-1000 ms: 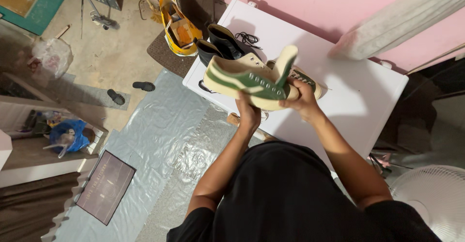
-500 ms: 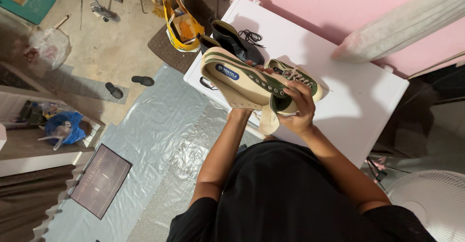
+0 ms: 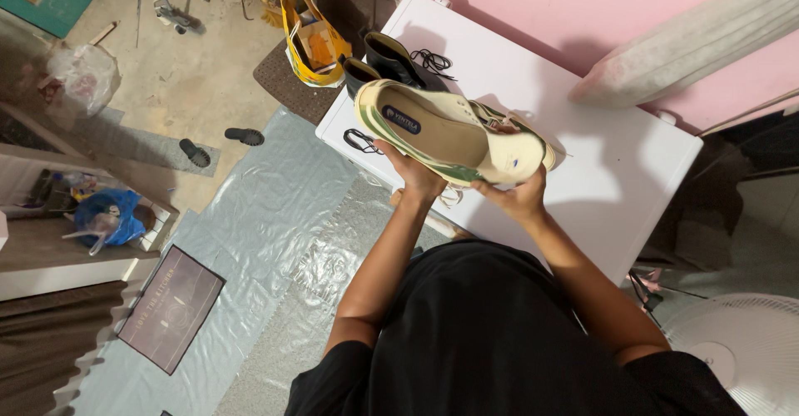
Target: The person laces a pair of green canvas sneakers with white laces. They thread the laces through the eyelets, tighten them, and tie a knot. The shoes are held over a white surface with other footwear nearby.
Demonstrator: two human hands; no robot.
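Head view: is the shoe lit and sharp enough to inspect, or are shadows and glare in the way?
Head view: the cream and green shoe, held by the left hand and right hand, is evenly lit and sharp, its insole readable. It casts soft shadows on the white table, which is bright but not blown out. Wide-angle bending shows at the frame edges, and the plastic sheet carries mild sheen.

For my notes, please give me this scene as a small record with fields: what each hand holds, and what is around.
left hand: grips the cream and green sneaker from below, near its heel end
right hand: grips the same sneaker at its toe end
sneaker pose: opening turned up, insole visible
surface: white table under the shoe
on table: black boots, loose black laces
floor: yellow bag, two dark sandals
lower right: white fan
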